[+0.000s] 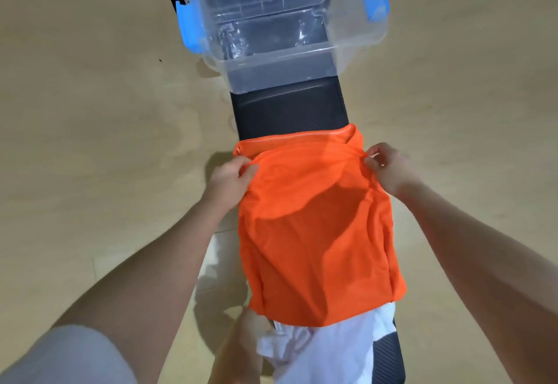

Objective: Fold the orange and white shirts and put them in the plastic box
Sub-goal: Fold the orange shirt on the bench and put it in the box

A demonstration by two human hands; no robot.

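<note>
Two hands hold an orange shirt over a black bench.

The white shirt (329, 350) is mostly hidden under the orange shirt (317, 226) and cut off at the bottom of the view, at the near end of the black bench (290, 112). The clear plastic box (271, 60) with blue clips sits at the far end of the bench, and its top is cut off. The left hand (232, 178) pinches the orange shirt's far left corner. The right hand (389, 166) pinches its far right corner. The shirt lies along the middle of the bench, partly folded. The floor (90, 81) is tan.
</note>
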